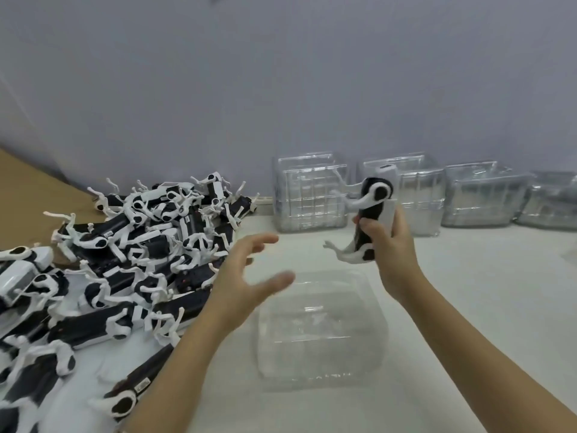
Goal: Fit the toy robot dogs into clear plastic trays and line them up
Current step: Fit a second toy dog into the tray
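My right hand (392, 245) grips a black-and-white toy robot dog (371, 214), held upright on end above the table with its white legs sticking out to the left. My left hand (246, 273) hovers with fingers spread, holding nothing, just left of the dog. Below and between both hands a clear plastic tray (321, 326) lies flat on the white table with nothing in it. A big heap of toy robot dogs (125, 254) covers the left side of the table.
Stacks of clear plastic trays (312, 195) stand in a row along the grey wall at the back, running off to the right (487, 195). Brown cardboard (28, 189) lies behind the heap at far left. White table surface (484, 307) stretches to the right.
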Motion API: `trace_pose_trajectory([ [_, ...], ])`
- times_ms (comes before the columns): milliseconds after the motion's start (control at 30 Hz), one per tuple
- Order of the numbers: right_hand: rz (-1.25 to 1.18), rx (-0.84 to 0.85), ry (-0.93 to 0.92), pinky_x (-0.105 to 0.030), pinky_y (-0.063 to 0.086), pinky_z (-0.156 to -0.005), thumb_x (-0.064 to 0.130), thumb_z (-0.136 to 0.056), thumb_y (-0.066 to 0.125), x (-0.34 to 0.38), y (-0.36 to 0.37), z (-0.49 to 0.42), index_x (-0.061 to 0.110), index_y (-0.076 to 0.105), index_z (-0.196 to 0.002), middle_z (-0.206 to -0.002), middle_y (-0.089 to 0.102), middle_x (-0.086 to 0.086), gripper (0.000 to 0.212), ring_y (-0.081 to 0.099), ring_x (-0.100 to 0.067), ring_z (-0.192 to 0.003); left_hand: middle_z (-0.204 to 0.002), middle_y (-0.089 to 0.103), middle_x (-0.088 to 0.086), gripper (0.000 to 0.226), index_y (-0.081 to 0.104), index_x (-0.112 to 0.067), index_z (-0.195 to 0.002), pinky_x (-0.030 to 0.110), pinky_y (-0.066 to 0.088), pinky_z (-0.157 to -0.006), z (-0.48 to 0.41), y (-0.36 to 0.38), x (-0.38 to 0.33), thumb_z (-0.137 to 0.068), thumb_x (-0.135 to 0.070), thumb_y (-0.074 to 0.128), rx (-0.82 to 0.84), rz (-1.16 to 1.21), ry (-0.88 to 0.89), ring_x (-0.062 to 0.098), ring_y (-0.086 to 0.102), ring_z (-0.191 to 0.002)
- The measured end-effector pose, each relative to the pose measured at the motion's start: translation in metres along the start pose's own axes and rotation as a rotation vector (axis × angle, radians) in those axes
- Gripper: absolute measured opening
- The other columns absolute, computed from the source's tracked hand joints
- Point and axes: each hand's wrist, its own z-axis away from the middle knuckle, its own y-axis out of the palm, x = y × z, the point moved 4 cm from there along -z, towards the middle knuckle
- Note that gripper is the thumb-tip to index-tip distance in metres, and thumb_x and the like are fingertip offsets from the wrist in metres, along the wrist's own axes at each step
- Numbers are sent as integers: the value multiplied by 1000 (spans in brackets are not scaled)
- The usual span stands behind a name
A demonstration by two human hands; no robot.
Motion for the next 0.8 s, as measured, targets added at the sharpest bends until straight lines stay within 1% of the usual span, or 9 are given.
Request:
trace_pose_trajectory([
  [67, -177, 15, 167, -28, 50, -65, 18, -71, 70, -5, -8, -2, 18, 48, -118, -91, 60, -1, 52, 59, -13, -76, -147, 26, -32, 100, 34, -65, -128, 21, 31, -107, 16, 6, 26, -40, -71, 81, 175, -141, 2, -13, 28, -133],
  [133, -245, 29, 267, -27, 53, -61, 9, -79, 74, -9, -11, -1, 15, 39, -128, -95, 59, -9, 60, 62, -15, -69, -153, 8, -36, 121, 16, -70, -134, 28, 21, -115, 26, 15, 52, -35, -72, 86, 286, -145, -45, -8, 13, -142],
  [233, -250, 34, 329, -29, 56, -59, 8, -81, 72, -16, -11, 2, 14, 44, -121, -97, 61, -10, 49, 68, -17, -69, -140, 12, -53, 119, 16, -74, -129, 23, 16, -115, 26, 29, 71, -35, -68, 88, 291, -16, -93, -13, 8, -142],
  [300, -217, 114, 332, -32, 56, -63, 14, -73, 78, -19, -10, 2, 15, 54, -112, -97, 64, -7, 45, 69, -19, -77, -147, 15, -43, 117, 20, -72, -129, 22, 15, -114, 19, 35, 76, -36, -65, 90, 259, 54, -109, -11, 9, -143],
  [400, 14, 280, 224, -31, 58, -72, 14, -75, 79, -20, -5, 1, 24, 64, -114, -99, 71, -3, 43, 70, -22, -90, -154, 10, -27, 124, 19, -62, -134, 19, 14, -112, 8, 44, 79, -34, -61, 92, 250, 114, -138, -8, 5, -144],
  [467, 265, 375, 98, -26, 58, -75, 13, -79, 78, -19, 0, -1, 39, 58, -117, -104, 70, 4, 50, 70, -12, -94, -152, 9, -32, 135, 17, -50, -144, 8, 16, -108, 3, 49, 82, -33, -61, 92, 245, 127, -149, -14, 6, -141],
  [533, 499, 493, 24, -23, 57, -74, 20, -81, 78, -22, 6, -2, 45, 53, -115, -107, 66, 13, 49, 69, -7, -92, -151, 10, -33, 140, 14, -45, -149, 0, 20, -101, 1, 52, 86, -34, -60, 92, 232, 123, -157, -16, 8, -140],
  [667, 912, 697, -30, -17, 42, -81, 32, -85, 74, -39, 12, -5, 37, 58, -125, -106, 57, 24, 44, 55, -1, -98, -155, 11, -25, 127, 14, -52, -141, 19, 15, -114, 1, 53, 89, -42, -45, 92, 221, 173, -164, -8, 6, -145],
  [800, 1035, 756, -114, -16, 36, -77, 35, -85, 73, -40, 16, -8, 36, 59, -128, -96, 53, 29, 44, 45, 3, -93, -155, 17, -23, 118, 21, -53, -138, 20, 17, -113, 2, 53, 87, -43, -42, 90, 189, 190, -169, -9, 10, -143],
])
